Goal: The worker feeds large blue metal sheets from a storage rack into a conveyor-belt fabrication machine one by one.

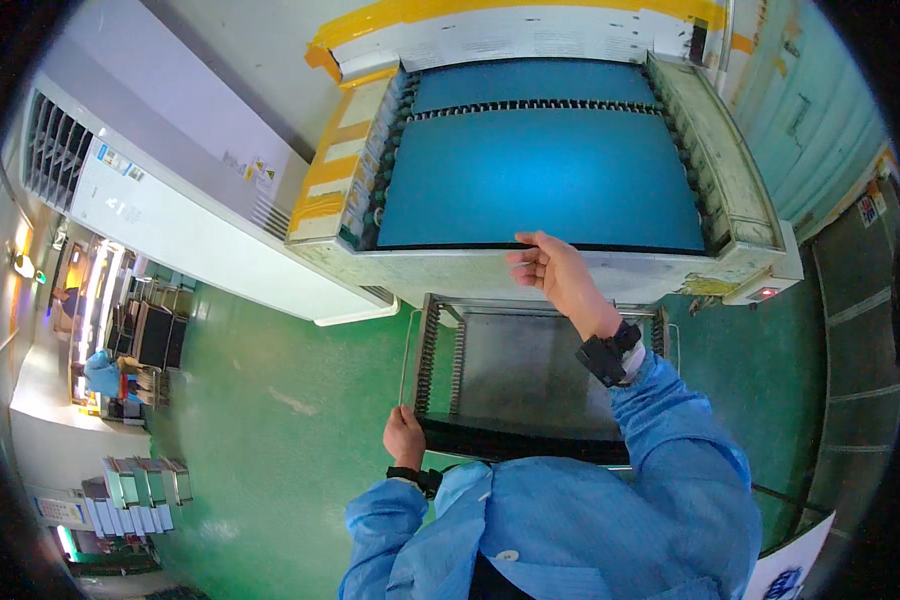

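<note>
At the left side of a slotted rack cart (453, 365), my left hand (404, 438) is closed around a thin metal rod of its frame. My right hand (550, 268) reaches up to the front edge of a roller conveyor machine (450, 268). Its fingers are loosely curled and apart, the topmost overlapping the front edge of a large blue panel (540, 180). I see no firm grip on that panel. A second blue panel (530, 85) lies behind it on the rollers. Dark sheets (520, 440) stand at the near side of the rack.
A tall white cabinet (200, 230) stands at the left of the machine. Dark panelling (855, 350) runs along the right. Stacked racks (145, 490) and a person in blue (105, 375) are far left. The floor (270, 400) is green.
</note>
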### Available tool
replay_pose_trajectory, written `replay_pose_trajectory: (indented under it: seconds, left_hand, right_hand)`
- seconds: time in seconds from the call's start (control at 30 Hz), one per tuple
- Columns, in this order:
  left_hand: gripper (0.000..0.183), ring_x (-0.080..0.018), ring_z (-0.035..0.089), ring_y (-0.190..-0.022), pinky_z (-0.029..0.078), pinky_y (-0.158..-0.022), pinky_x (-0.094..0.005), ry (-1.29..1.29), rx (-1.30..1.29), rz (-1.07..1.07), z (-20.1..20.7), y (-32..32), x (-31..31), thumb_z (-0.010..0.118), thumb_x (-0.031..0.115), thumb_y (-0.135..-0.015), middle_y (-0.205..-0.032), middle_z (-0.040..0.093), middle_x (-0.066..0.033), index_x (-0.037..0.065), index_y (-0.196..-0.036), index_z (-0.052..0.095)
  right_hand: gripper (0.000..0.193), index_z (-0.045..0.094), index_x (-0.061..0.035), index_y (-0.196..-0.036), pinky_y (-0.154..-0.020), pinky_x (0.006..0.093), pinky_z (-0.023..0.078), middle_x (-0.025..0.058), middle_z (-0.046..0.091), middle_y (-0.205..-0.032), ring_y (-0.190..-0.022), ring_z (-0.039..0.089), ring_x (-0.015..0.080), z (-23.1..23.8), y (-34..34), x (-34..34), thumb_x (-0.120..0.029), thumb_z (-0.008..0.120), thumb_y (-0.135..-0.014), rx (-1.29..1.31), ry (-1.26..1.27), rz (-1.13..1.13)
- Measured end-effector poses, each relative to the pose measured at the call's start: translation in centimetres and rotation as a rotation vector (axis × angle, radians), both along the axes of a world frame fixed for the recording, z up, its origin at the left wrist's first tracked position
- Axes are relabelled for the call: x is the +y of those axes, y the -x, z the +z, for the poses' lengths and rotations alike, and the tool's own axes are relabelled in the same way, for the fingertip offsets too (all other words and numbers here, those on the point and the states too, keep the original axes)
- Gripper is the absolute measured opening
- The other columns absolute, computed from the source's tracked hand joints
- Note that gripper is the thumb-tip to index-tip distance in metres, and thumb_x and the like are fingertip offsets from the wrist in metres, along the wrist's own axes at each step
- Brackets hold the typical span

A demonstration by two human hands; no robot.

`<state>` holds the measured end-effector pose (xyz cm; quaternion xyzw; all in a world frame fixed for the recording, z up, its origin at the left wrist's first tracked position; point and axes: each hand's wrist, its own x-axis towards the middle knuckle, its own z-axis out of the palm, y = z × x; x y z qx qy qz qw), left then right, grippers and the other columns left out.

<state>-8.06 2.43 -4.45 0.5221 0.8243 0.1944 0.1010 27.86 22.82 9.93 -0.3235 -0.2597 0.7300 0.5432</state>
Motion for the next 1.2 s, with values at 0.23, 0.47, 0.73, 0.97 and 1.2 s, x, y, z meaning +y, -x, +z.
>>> replay_pose_trajectory:
  seconds: [0.23,0.47,0.73,0.97,1.2]
  left_hand:
    - [0.035,-0.0424,0.062,-0.073,0.046,-0.063,-0.0530,-0.014,-0.026,-0.017,-0.1,0.0,0.1,0.044,0.035,-0.099,-0.077,0.064,-0.0190,0.007,-0.085,0.060]
    - [0.036,-0.0430,0.061,-0.073,0.045,-0.063,-0.0538,0.000,-0.021,-0.006,0.3,-0.2,0.3,0.044,0.035,-0.099,-0.076,0.064,-0.0195,0.007,-0.084,0.060]
    - [0.037,-0.0437,0.061,-0.073,0.045,-0.062,-0.0548,0.001,-0.027,0.004,-0.3,0.0,0.3,0.044,0.036,-0.099,-0.077,0.064,-0.0201,0.007,-0.082,0.058]
    - [0.037,-0.0432,0.062,-0.075,0.047,-0.063,-0.0542,-0.007,-0.009,-0.015,-0.4,0.1,0.0,0.043,0.038,-0.100,-0.079,0.065,-0.0196,0.007,-0.086,0.060]
    - [0.035,-0.0417,0.064,-0.078,0.049,-0.066,-0.0514,0.026,-0.027,0.013,0.1,-0.1,0.0,0.045,0.038,-0.100,-0.082,0.067,-0.0184,0.008,-0.094,0.063]
  right_hand:
    - [0.037,0.061,-0.0032,-0.118,-0.077,0.0362,0.052,0.0134,0.070,-0.104,-0.088,0.068,0.0252,1.0,-0.9,0.7,-0.035,0.053,-0.100,-0.413,-0.185,-0.222]
    - [0.038,0.063,-0.0091,-0.121,-0.103,0.0500,0.037,0.0161,0.059,-0.131,-0.126,0.049,0.0379,0.3,-4.2,1.5,-0.032,0.063,-0.091,-1.683,-0.646,-0.619]
    - [0.042,0.064,-0.0127,-0.123,-0.108,0.0521,0.031,0.0163,0.052,-0.140,-0.133,0.042,0.0378,-0.5,-5.4,3.2,-0.037,0.065,-0.089,-1.813,-0.673,-0.496]
    - [0.042,0.063,-0.0126,-0.124,-0.109,0.0518,0.031,0.0150,0.052,-0.140,-0.133,0.043,0.0368,-0.9,-5.8,4.1,-0.036,0.065,-0.089,-1.825,-0.682,-0.486]
    - [0.042,0.062,-0.0115,-0.124,-0.108,0.0516,0.032,0.0154,0.052,-0.139,-0.132,0.043,0.0372,-0.7,-5.9,4.1,-0.034,0.065,-0.089,-1.816,-0.711,-0.487]
